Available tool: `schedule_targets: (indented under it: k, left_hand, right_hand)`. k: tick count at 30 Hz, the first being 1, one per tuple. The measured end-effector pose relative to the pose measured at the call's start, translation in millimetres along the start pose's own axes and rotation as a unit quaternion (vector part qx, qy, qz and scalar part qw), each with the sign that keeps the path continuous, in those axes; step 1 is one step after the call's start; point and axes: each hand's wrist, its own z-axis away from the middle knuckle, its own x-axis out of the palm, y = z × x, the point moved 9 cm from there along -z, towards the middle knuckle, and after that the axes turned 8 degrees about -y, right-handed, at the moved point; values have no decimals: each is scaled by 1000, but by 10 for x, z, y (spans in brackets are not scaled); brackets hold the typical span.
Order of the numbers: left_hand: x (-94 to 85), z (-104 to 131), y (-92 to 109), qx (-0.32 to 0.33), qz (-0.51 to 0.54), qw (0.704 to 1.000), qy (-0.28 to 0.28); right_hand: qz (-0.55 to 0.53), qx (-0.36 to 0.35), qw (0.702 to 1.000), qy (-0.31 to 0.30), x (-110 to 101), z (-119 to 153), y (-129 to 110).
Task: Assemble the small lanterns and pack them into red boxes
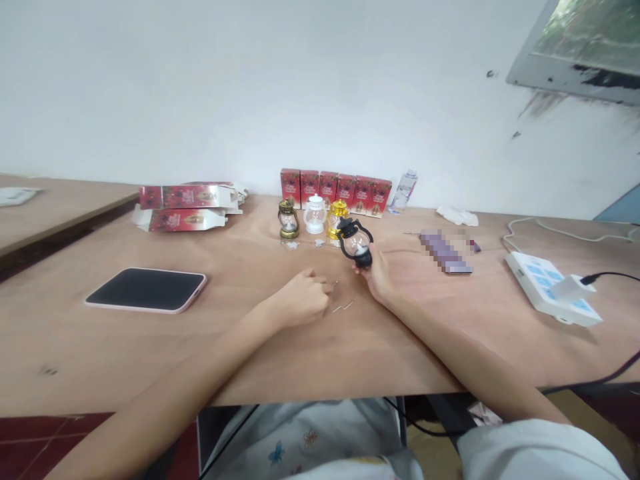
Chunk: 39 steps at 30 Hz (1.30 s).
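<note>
A small black lantern (356,243) with a clear globe and a raised handle is tilted in my right hand (377,275), which grips it near the base. My left hand (306,298) rests low over the table with its fingers curled together. A thin metal piece (337,282) shows at its fingertips; whether they grip it is unclear. Close by lies a bent metal wire (344,307). Behind my hands stand a bronze lantern (289,219), a white lantern (315,215) and a gold lantern (337,219), with small clear bits in front of them.
Several red boxes (320,187) line the wall beside a clear bottle (403,192). Opened red cartons (185,219) lie at the left, above a phone (147,289). Rightward are a pixelated purple object (445,252), a crumpled tissue (457,215) and a corded power strip (540,280).
</note>
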Motion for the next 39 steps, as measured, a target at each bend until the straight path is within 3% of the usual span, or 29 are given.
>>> schedule_targets:
  k: [8,20,23,25,27,28,30,32,35,37,39]
  left_hand:
    - [31,-46,5,-11,-17,1000,-23]
    - [62,-92,7,-22,-19,1000,-6]
    - [15,-59,-121,-63,23,998,-2]
    - [-49,8,-305,-120,106,987,27]
    - [-112,121,-554,-192,242,946,95]
    - [-121,187,-678,-222,324,909,138]
    - [-61,294,-878,-259,489,806,212]
    - [63,340,-987,-271,622,691,250]
    - [221,369,-1044,-288,733,552,274]
    - [261,385,-1053,-292,769,489,289]
    - [259,394,-1052,-290,791,447,301]
  right_hand:
    - [6,-11,1000,-12,16,-4,-13]
    - [18,-10,1000,-11,20,-3,-8]
    - [15,-12,1000,-12,33,3,-10]
    - [11,-12,1000,-8,34,7,-6]
    - [7,-9,1000,-8,38,8,3]
    - [7,-8,1000,-7,40,9,7]
    - [10,-6,1000,-6,38,11,14]
    - [18,2,1000,-8,42,19,28]
    - [27,19,999,-21,81,50,59]
    - [35,29,998,-33,126,82,79]
    - [57,38,996,-48,183,119,96]
